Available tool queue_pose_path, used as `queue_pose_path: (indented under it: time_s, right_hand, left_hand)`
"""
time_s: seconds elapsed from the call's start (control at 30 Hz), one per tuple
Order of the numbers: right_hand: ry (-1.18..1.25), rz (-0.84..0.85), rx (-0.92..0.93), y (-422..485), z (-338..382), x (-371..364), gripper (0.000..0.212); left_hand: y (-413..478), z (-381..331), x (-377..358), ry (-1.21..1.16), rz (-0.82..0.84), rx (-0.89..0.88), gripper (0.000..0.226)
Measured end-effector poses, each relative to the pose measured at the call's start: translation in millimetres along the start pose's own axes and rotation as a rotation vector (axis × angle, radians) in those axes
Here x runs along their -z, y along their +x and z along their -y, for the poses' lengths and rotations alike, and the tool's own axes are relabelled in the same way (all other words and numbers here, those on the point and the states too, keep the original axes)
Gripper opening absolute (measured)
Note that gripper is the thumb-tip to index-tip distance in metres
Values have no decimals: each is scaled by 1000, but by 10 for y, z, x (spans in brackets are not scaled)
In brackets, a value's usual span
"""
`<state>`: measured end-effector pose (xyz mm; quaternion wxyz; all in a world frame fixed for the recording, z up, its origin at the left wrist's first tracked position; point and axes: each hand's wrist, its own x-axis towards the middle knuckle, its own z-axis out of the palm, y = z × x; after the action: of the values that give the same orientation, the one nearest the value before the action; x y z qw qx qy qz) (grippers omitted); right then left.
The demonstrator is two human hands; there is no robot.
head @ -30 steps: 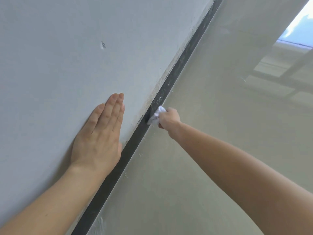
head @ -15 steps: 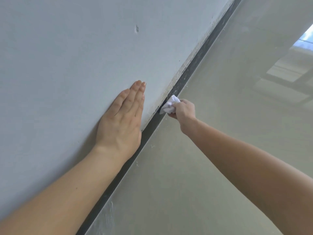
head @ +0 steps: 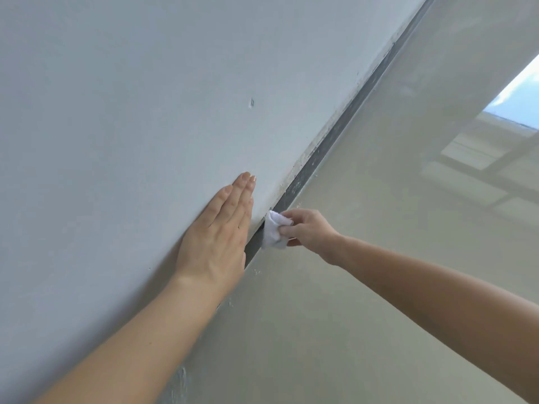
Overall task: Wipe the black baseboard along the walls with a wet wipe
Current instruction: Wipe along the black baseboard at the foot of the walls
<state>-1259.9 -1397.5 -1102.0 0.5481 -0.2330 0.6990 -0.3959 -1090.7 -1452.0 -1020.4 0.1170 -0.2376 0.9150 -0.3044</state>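
Pinching a bunched white wet wipe between thumb and fingertips, the right hand presses it against the black baseboard where wall meets glossy floor. The left hand lies flat on the wall just beside, fingers extended and held together. Pale specks mark the baseboard beyond the wipe.

- Left hand is lying flat, palm down, fingers straight and pressed together, forearm stretching out from lower left.
- Right hand is pinching closed, fingers curled, wrist bent, arm reaching in from the right.
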Motion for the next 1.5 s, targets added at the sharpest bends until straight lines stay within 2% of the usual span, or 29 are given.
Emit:
queue_pose_path:
  time_s: [0.1,0.17,0.23,0.37,0.5,0.63,0.73,0.9,1.0,1.13,1.2,1.3,1.4,1.5]
  right_hand:
    - [-281,-27,-47,-149,172,122,17]
    - [-372,-46,-65,-230,371,273,22]
    - [-459,-52,-51,-254,572,466,22]
    - [-644,-71,6,-204,841,892,17]
    - [-748,-1,5,-151,963,1227,21]
    - [-751,24,11,71,885,1399,17]
    - [-688,122,7,220,698,1495,14]
    - [-690,285,5,511,544,1751,21]
    - [-622,306,10,808,575,1841,19]
    - [-595,371,47,1138,578,1683,7]
    - [-579,465,40,1142,568,1573,7]
    - [-623,562,16,1104,468,1353,6]
    - [-502,560,-68,966,218,1128,7]
    - [-420,643,-178,748,-48,908,8]
  left_hand:
    - [-8,28,131,-53,88,-51,72]
    - [2,48,204,-109,96,-69,64]
    - [49,38,247,-143,124,-86,66]
    - [337,-42,265,-75,133,-88,69]
    - [754,-144,300,-12,127,-83,68]
    - [1208,-230,292,4,105,-54,71]
    - [1421,-322,194,18,76,-23,71]
    - [1596,-449,47,79,-6,29,69]
    - [1645,-472,9,118,2,62,65]
    - [1640,-490,6,168,15,79,61]
    - [1619,-494,51,164,30,70,63]
    - [1474,-488,179,116,7,150,60]
    - [1223,-492,288,66,48,197,62]
    - [958,-509,385,80,98,241,64]
